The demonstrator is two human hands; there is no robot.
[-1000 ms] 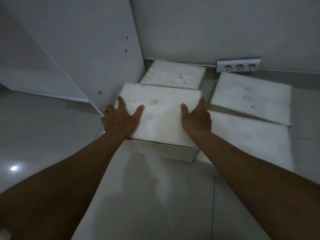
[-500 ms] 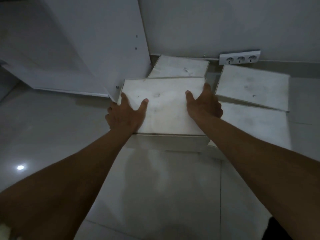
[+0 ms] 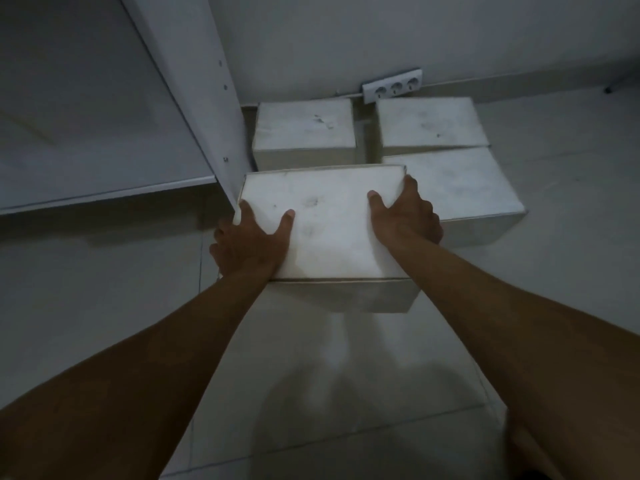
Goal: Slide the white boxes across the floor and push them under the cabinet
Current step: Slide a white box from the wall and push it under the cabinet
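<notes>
Left hand [image 3: 249, 242] and right hand [image 3: 405, 220] grip the nearest white box [image 3: 329, 233]; three closed boxes [image 3: 304, 128] beyond, contents unseen.

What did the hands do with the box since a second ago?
Both hands, left hand and right hand, pulled the near box back toward the person, away from the box behind it. Its front corner now sits clear of the cabinet side panel. The hands kept the same hold on its two sides. The other three boxes and the socket strip stayed put.
</notes>
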